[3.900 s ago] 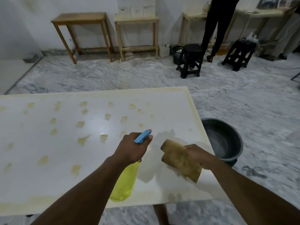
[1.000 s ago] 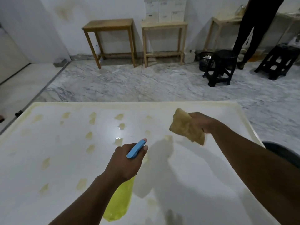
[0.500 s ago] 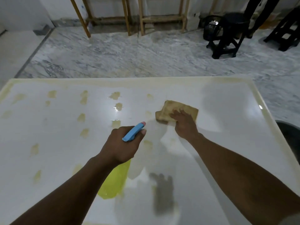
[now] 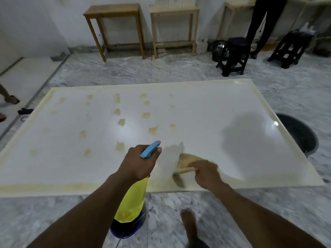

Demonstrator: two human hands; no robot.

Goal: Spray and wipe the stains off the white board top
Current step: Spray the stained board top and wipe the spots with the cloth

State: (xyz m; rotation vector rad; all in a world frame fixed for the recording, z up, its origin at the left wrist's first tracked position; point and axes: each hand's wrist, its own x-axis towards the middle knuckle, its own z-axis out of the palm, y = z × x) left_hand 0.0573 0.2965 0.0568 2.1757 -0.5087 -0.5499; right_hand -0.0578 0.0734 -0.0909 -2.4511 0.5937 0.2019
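The white board top (image 4: 206, 111) fills the middle of the view, with several yellowish stains (image 4: 153, 130) across its left and centre; its right half looks clean. My left hand (image 4: 138, 162) grips a yellow spray bottle (image 4: 131, 203) by its blue trigger head, held above the near edge with the nozzle pointing away. My right hand (image 4: 206, 173) presses a tan cloth (image 4: 187, 161) flat on the board near the front edge, blurred by motion.
A dark basin (image 4: 300, 135) sits on the floor beside the board's right edge. A blue bucket (image 4: 125, 230) and my bare foot (image 4: 189, 224) are below the near edge. Wooden tables (image 4: 114, 27), black stools (image 4: 232, 56) and a standing person (image 4: 265, 24) are at the back.
My right hand has dragged the cloth from the board's middle back toward the near edge. The view has pulled back. My left hand keeps holding the bottle in about the same spot.
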